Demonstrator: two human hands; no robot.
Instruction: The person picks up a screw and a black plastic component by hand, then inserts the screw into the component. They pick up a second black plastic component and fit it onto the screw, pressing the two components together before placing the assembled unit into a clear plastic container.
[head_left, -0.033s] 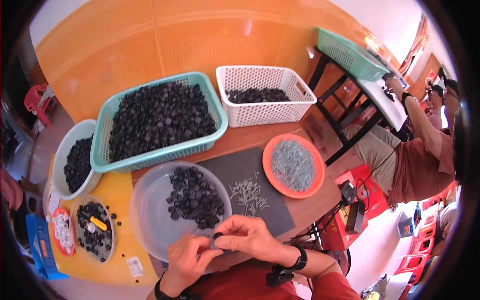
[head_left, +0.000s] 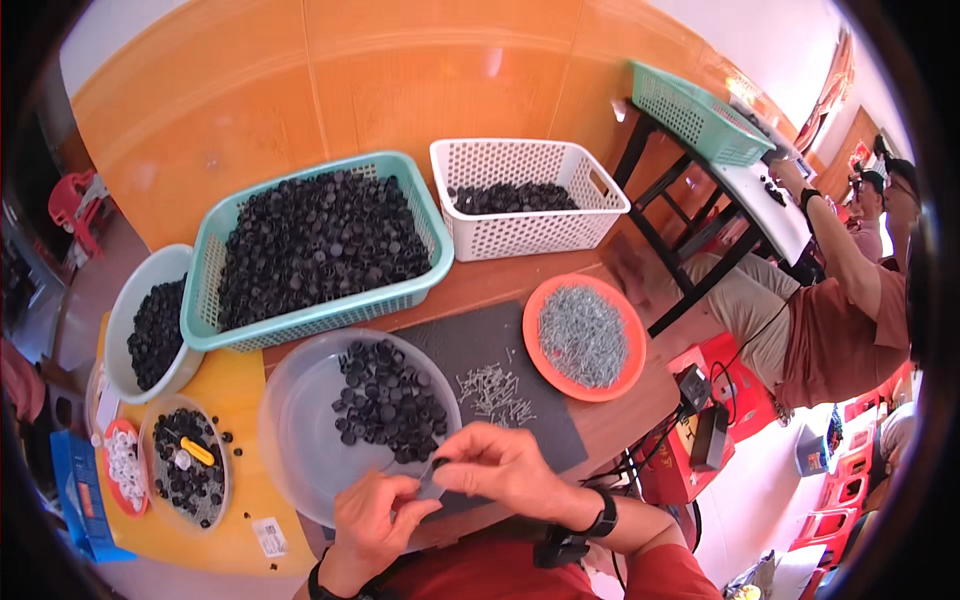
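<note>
My right hand (head_left: 505, 472) pinches a small black cap (head_left: 440, 463) between thumb and fingertips, over the near right rim of a clear plastic basin (head_left: 305, 400). Close beside it, my left hand (head_left: 375, 515) has its thumb and fingers bent together; what they hold is too small to make out. Many loose black caps (head_left: 392, 405) lie in the basin's right half. Right of the basin, a pile of screws (head_left: 492, 392) is spread on a dark grey mat (head_left: 425, 335). An orange plate (head_left: 535, 345) heaped with more screws stands farther right.
Behind the basin stand a teal basket (head_left: 425, 270) full of black caps and a white basket (head_left: 530, 240). At left are a pale bowl (head_left: 125, 290), an oval tray (head_left: 226, 490) and a blue box (head_left: 85, 500). A co-worker (head_left: 830, 330) sits at right, near a table (head_left: 760, 190).
The view has shifted slightly. My right hand and the black cap have moved a little up and away from my left hand.
</note>
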